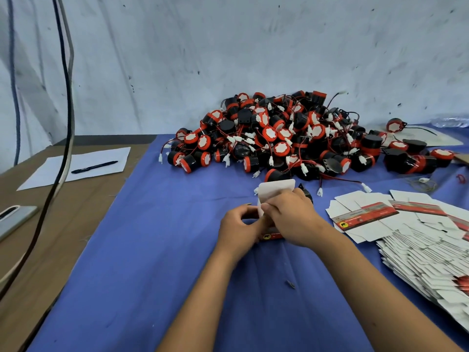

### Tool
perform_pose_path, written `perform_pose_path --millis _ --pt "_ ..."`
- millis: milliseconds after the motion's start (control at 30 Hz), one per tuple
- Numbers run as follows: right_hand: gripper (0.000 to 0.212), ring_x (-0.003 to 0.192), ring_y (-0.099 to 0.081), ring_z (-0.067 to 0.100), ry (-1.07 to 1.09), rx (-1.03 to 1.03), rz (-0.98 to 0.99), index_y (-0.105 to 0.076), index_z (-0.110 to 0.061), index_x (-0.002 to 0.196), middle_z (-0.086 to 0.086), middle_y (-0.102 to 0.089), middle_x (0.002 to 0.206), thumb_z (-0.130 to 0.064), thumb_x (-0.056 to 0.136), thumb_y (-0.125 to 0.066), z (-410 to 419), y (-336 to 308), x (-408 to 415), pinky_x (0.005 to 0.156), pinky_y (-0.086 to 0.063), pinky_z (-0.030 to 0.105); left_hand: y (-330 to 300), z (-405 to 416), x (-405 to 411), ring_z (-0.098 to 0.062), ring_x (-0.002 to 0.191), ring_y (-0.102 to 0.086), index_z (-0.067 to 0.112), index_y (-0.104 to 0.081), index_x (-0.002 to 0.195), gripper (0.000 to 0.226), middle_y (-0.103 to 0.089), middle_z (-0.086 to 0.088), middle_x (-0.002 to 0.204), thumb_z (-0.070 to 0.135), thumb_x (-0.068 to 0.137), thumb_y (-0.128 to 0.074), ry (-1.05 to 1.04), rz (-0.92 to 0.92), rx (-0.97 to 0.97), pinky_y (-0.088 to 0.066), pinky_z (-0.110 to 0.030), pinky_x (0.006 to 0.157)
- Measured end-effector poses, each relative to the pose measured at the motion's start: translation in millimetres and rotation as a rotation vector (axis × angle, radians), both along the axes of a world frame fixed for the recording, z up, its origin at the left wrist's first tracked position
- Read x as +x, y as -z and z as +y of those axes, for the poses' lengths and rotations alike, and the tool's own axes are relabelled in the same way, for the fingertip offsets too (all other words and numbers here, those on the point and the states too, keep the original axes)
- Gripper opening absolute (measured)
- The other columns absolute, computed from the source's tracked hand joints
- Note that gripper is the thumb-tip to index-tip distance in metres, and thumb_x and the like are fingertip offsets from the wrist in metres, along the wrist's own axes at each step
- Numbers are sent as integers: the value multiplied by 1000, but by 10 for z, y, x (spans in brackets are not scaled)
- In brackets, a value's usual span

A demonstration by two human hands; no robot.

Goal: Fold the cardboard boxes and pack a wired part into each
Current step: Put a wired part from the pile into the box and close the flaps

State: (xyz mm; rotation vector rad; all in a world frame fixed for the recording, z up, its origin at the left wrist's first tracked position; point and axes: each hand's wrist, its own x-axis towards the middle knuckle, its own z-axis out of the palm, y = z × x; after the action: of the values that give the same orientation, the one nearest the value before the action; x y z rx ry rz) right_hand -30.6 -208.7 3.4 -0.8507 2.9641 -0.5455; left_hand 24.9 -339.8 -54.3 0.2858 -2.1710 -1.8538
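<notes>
In the middle of the blue cloth I hold a small cardboard box (272,191) between both hands, its white flap standing up at the top and a red printed side low down. My left hand (238,229) grips the box from the left. My right hand (291,219) pinches a flap from the right. A black wired part (305,193) shows just behind my right hand. A large pile of black-and-red wired parts (291,138) lies farther back. Flat unfolded boxes (416,235) are stacked on the right.
The blue cloth (157,262) covers the table. At the left lie a paper sheet with a black pen (94,166), a grey device (14,219) and hanging cables (66,97). A white wall stands close behind the pile.
</notes>
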Motion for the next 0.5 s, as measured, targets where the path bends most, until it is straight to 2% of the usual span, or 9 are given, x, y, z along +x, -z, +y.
perform_pose_path --millis 67,100,167,233,300,367,433,500 --pt "47 96 -43 27 -10 -55 -6 -53 -27 61 -4 -52 76 -32 107 -46 50 -20 -6 82 -34 37 -21 -43 38 -16 90 -74 30 -77 104 44 -78 9 101 50 67 -87 114 -28 3 -61 -32 72" --pt "50 88 -44 26 -33 -89 9 -47 -28 56 -7 -47 68 -29 106 -48 70 -18 -3 78 -35 37 -13 -53 41 -20 93 -74 31 -76 107 41 -78 8 103 42 70 -90 133 -33 -19 -62 -34 76" --pt "53 71 -43 19 -87 -196 22 -43 -29 52 -7 -44 58 -25 105 -52 112 -5 18 69 -34 36 10 -57 24 -24 91 -73 28 -76 108 33 -78 5 103 24 79 -90 103 -24 -26 -61 -31 73" --pt "48 67 -45 13 -131 -211 23 -53 -28 57 -7 -52 61 -24 105 -52 164 19 26 70 -36 37 25 -64 9 -18 82 -71 24 -76 108 27 -77 1 105 14 84 -85 108 -12 3 -56 -25 69" --pt "40 82 -49 16 -150 -113 59 -64 -30 68 -8 -62 76 -26 105 -50 195 50 31 81 -39 40 18 -74 15 -11 77 -68 23 -77 109 26 -76 -4 107 11 86 -83 143 -6 39 -54 -23 68" --pt "32 92 -48 18 -139 -76 116 -73 -32 78 -10 -65 86 -26 102 -53 178 85 53 87 -38 40 13 -86 16 -15 77 -67 22 -77 108 26 -76 -6 107 9 86 -82 159 1 52 -55 -24 69" --pt "24 92 -49 17 -103 -144 165 -78 -32 82 -11 -67 89 -23 96 -62 130 127 78 86 -39 39 7 -85 23 -18 81 -69 23 -77 108 26 -76 -3 107 9 86 -82 172 14 34 -57 -27 72" --pt "16 86 -56 16 -56 -237 177 -80 -31 76 -10 -70 84 -21 86 -71 113 132 75 82 -43 37 7 -94 29 -16 86 -69 24 -77 109 30 -75 1 110 6 85 -81 192 35 -1 -59 -30 78"
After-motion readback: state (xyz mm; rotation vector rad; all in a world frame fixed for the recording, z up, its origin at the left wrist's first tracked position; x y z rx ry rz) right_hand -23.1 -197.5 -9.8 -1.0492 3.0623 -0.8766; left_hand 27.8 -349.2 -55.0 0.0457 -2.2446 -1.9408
